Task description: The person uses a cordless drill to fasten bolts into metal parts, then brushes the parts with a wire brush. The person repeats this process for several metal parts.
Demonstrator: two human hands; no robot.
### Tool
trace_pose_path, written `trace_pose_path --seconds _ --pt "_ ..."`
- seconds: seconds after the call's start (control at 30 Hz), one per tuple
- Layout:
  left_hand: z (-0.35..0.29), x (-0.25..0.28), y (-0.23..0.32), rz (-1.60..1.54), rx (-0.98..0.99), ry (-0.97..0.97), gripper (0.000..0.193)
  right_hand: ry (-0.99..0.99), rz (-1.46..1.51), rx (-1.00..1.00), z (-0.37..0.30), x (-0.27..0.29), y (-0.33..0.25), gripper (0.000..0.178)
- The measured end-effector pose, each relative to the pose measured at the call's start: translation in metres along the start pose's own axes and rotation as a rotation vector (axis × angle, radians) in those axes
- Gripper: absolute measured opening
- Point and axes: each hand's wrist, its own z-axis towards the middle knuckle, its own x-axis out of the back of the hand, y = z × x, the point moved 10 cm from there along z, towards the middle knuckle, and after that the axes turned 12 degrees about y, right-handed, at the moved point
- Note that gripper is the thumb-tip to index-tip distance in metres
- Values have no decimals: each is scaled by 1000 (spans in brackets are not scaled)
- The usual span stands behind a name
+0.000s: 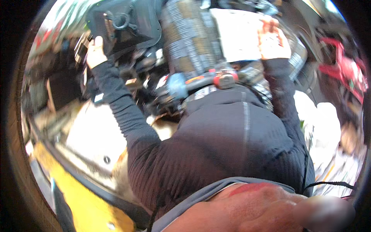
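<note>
Motion blur softens much of the view. My left hand [96,53] is at the upper left, its thumb against the lower left edge of a dark plastic panel [145,33] with a raised ring and corner holes. Beside its fingers are narrow brownish metal-like pieces [81,47]; its exact grip is unclear. My right hand [275,48] is palm up at the upper right, fingers partly curled, with small bright pieces [273,39] on the palm. Next to it lies a white flat sheet or packet [236,35] over my patterned trousers [187,38].
By my waist are a red and grey object [225,78] and a rounded blue one [177,86]. Dark clutter fills the left side above a white surface [94,131] and a yellow edge [77,185]. A red frame [336,63] and white bags [322,123] are at right.
</note>
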Motion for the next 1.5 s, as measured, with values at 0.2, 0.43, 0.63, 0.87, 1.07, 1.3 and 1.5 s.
trace_pose_path --seconds 0.2,0.43,0.63,0.87,1.07,1.3,1.5 --pt "-115 -285 77 -158 -234 -569 40 269 -55 552 -91 24 -153 27" --pt "-277 -407 -1 233 -949 -853 30 337 -48 960 -247 103 -342 27" --pt "-286 -400 -72 337 2 -1066 51 1136 -1181 696 -259 245 -447 32" --pt "-300 -378 -49 326 -206 -1047 54 1732 -2239 232 -223 286 -496 36" --pt "-299 -371 -24 284 -404 -955 49 1918 -2204 -168 -217 340 -535 47" --pt "-297 -372 -26 374 -375 -962 48 1657 -2539 -150 -209 321 -515 40" --pt "-292 -374 -27 327 -408 -946 51 1778 -2374 28 -215 325 -548 31"
